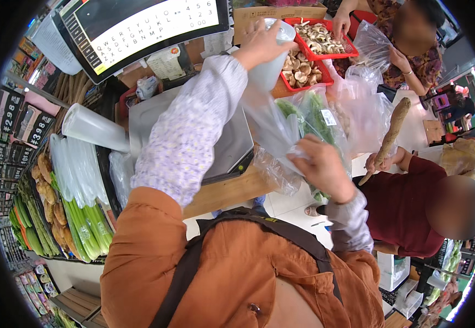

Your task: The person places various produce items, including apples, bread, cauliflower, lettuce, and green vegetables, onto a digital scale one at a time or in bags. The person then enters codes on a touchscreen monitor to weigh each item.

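My left hand (264,43) is spread across the upper part of an upright roll of clear plastic bags (262,76), holding it. From this roll a clear bag (268,123), blurred, stretches toward my right hand (323,166), whose fingers pinch its end. Behind the right hand lies a clear bag of leafy greens (317,115) with a printed label. The steel plate of a weighing scale (231,139) is beneath my left forearm, partly hidden by the sleeve.
Red baskets of mushrooms (319,39) stand beyond the roll, near a person's hand (341,25). Another person holds a long root vegetable (391,133) at right. A touchscreen (147,37) stands behind the scale. At left are another bag roll (94,127) and celery (88,229).
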Demonstrator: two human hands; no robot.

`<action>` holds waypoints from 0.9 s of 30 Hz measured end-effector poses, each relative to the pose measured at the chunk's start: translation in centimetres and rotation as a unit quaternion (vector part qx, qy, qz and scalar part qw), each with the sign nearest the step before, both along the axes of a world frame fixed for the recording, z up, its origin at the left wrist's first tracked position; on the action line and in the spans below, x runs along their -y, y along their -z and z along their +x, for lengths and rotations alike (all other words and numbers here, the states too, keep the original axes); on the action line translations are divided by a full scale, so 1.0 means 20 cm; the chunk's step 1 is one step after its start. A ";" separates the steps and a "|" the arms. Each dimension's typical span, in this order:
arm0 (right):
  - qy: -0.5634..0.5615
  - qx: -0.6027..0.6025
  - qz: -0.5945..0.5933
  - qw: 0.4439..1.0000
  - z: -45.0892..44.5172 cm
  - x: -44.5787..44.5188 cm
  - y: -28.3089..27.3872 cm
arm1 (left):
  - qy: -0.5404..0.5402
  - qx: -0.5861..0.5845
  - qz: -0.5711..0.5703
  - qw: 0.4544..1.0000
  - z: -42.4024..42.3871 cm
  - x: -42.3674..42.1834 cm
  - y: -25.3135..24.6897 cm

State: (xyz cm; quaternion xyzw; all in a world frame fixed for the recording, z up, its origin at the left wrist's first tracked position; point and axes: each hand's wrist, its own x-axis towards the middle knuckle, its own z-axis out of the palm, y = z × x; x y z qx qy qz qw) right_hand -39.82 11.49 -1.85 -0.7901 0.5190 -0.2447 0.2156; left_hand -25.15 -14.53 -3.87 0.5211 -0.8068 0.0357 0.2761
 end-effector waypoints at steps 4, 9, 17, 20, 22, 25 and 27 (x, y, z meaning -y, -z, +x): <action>-0.076 0.074 -0.102 0.989 -0.10 -0.06 -0.25 | 0.439 -0.190 0.255 0.840 0.19 -0.57 -0.23; -0.279 0.221 0.230 0.906 -0.11 -0.12 -0.45 | 0.437 -0.132 0.304 0.836 0.66 -1.16 -0.34; -0.131 0.378 0.307 0.864 0.02 0.08 -0.19 | 0.171 -0.355 0.442 0.806 1.24 -1.39 -0.39; -0.002 0.434 0.294 0.852 0.25 0.36 0.06 | 0.107 -0.308 0.326 0.887 1.43 -1.22 -0.17; 0.027 0.472 0.297 0.830 0.32 0.51 0.27 | 0.062 -0.278 0.265 0.921 1.51 -1.13 -0.05; 0.038 0.439 0.245 0.863 0.43 0.60 0.47 | -0.034 -0.127 0.200 0.971 1.60 -1.03 0.11; 0.057 0.409 0.247 0.877 0.46 0.66 0.53 | -0.054 -0.091 0.192 0.976 1.65 -0.95 0.21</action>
